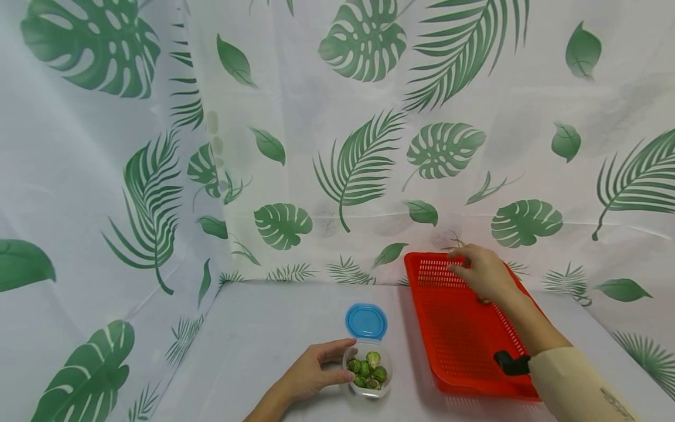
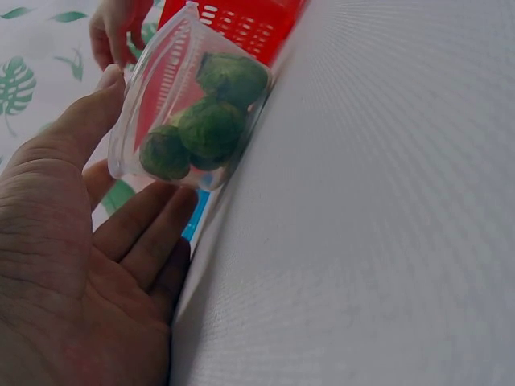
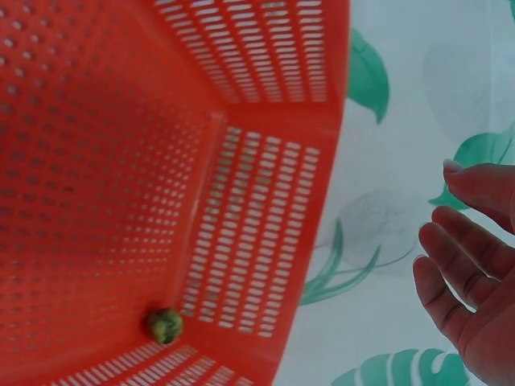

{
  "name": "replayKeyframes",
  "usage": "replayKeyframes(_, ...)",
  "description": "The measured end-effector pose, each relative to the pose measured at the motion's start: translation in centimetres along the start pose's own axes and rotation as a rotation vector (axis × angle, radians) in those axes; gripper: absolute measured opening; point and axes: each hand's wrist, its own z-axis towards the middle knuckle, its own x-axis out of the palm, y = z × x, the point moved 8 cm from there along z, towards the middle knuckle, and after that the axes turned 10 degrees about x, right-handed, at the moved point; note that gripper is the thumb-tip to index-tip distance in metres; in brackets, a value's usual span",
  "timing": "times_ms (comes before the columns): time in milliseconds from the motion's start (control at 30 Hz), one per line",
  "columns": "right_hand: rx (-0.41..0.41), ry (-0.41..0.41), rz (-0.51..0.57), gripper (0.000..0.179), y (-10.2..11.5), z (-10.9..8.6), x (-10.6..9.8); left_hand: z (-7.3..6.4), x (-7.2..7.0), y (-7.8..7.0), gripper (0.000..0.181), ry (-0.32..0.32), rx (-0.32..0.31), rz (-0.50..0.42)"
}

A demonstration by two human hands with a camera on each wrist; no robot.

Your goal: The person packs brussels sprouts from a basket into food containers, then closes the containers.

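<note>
A small clear plastic container point(image 1: 389, 357) holding several Brussels sprouts point(image 1: 364, 368) stands on the table, its blue lid point(image 1: 366, 321) flipped back behind it. My left hand point(image 1: 319, 369) holds the container from the left, thumb and fingers spread around its side. The left wrist view shows the thumb at the rim of this container point(image 2: 129, 137). Over the far end of the red basket point(image 1: 448, 328) hovers my right hand point(image 1: 480, 272), with nothing in its loosely bent fingers. One Brussels sprout point(image 3: 165, 325) lies in a corner of the basket, partly hidden by the wrist in the head view.
The perforated basket stands right of the container, close to the leaf-print sheet point(image 1: 364, 176) at the back. A black strap-like piece point(image 1: 510, 363) juts from the right sleeve point(image 1: 575, 381) above the basket. White table surface point(image 1: 253, 334) extends to the left.
</note>
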Motion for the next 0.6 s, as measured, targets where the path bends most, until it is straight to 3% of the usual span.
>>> replayKeyframes(600, 0.108, 0.115, 0.03, 0.032, -4.5, 1.4, 1.9, -0.1, -0.1, 0.1, 0.055, -0.008, -0.019, 0.028)
